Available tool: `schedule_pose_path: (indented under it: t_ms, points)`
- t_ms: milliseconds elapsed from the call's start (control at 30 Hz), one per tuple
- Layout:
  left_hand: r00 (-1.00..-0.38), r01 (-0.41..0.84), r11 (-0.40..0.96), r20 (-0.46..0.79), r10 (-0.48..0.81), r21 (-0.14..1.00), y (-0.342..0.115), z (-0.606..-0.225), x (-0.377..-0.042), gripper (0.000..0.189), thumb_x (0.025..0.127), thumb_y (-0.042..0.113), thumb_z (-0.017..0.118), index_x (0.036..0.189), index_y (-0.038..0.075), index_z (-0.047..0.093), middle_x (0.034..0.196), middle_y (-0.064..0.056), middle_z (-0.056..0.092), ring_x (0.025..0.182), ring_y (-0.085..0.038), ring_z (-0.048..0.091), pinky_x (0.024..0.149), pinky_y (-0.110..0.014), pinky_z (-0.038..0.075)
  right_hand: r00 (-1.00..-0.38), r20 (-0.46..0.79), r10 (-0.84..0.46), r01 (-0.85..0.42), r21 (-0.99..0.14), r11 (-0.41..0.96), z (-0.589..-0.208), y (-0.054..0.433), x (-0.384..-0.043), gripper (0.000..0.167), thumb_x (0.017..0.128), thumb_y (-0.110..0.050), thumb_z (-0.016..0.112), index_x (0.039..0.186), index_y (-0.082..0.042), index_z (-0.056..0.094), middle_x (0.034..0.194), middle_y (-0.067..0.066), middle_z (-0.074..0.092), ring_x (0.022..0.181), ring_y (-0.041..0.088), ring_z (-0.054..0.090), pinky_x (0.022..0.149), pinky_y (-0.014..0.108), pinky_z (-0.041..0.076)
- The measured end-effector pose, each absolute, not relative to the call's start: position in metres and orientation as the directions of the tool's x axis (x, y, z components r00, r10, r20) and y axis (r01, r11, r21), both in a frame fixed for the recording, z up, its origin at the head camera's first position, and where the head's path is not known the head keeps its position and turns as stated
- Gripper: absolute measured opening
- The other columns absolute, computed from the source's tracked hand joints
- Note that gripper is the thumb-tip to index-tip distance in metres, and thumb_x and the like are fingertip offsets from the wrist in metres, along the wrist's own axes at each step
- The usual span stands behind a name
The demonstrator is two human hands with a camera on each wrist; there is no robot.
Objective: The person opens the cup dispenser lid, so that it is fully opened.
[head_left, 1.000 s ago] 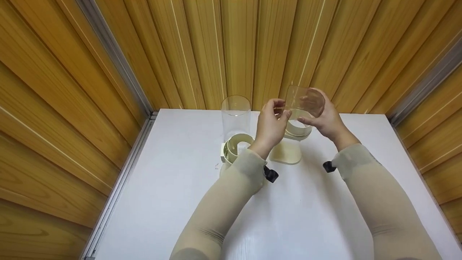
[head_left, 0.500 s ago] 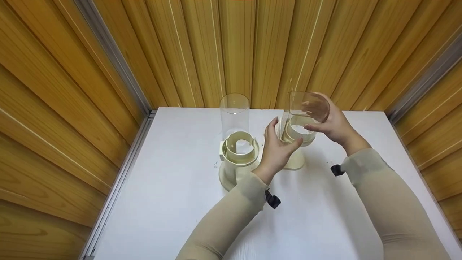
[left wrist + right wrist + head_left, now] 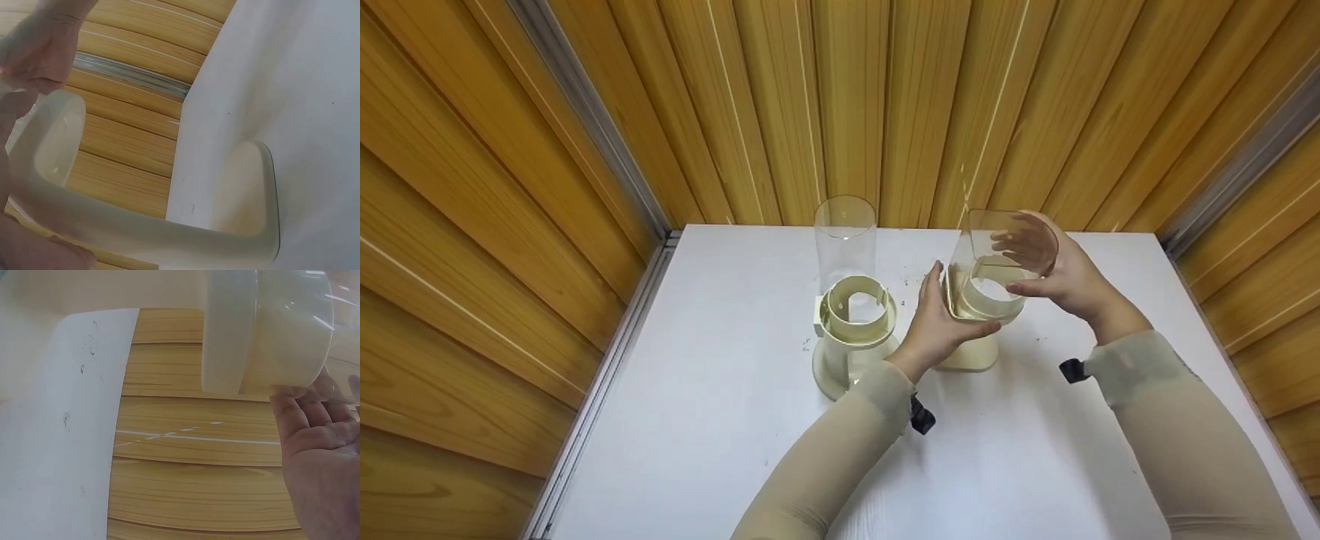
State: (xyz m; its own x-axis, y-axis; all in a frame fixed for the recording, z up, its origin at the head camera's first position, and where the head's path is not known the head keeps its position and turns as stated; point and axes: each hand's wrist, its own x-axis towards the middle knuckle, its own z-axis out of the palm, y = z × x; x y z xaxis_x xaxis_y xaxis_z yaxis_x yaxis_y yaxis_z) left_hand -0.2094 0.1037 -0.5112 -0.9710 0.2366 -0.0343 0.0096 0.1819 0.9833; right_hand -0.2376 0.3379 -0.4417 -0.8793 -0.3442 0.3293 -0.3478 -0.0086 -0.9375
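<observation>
Lowered onto its cream stand, clear container stays gripped by both hands.

On the white tabletop, the left hand grips the cream plastic holder ring of a stand from its nine o'clock side. The right hand holds the clear plastic cylinder, tilted in that ring, at three o'clock. At nine o'clock of the left hand stands a second cream stand, a second clear upright cylinder just behind it.
</observation>
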Motion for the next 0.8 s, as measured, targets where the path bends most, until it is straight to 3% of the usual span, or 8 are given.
schedule_pose_path:
  t_ms: [267, 533, 800]
  points:
    - [-0.949, 0.048, 0.203, -0.019, 0.315, 0.978, 0.105, -0.520, -0.212, 0.139, 0.075, 0.035, 0.107, 0.182, 0.025, 0.020, 0.184, -0.001, 0.034, 0.165, -0.020, 0.041, 0.141, -0.046, 0.034, -0.886, 0.308, -0.346, -0.349, -0.935, 0.060, -0.443, 0.346, -0.224, 0.108, 0.076, 0.030, 0.081, 0.170, -0.004, 0.040, 0.151, 0.007, 0.072, 0.139, 0.015, 0.072, 0.122, 0.020, 0.054]
    - [-0.937, 0.180, 0.203, 0.104, 0.335, 0.963, 0.099, -0.529, -0.222, 0.119, 0.068, 0.033, 0.112, 0.167, 0.025, 0.046, 0.157, 0.011, 0.060, 0.141, -0.005, 0.058, 0.127, -0.030, 0.048, -0.897, 0.336, -0.288, -0.382, -0.916, 0.121, -0.445, 0.343, -0.219, 0.109, 0.073, 0.029, 0.083, 0.169, -0.003, 0.041, 0.147, 0.009, 0.076, 0.133, 0.011, 0.075, 0.116, 0.018, 0.057]
    - [-0.938, 0.192, 0.180, 0.126, 0.322, 0.965, 0.098, -0.536, -0.224, 0.114, 0.065, 0.032, 0.114, 0.161, 0.027, 0.053, 0.151, 0.015, 0.065, 0.139, -0.002, 0.060, 0.126, -0.027, 0.049, -0.907, 0.345, -0.243, -0.386, -0.911, 0.145, -0.446, 0.338, -0.221, 0.104, 0.070, 0.024, 0.087, 0.163, -0.002, 0.049, 0.138, 0.010, 0.082, 0.127, 0.011, 0.079, 0.111, 0.019, 0.059]
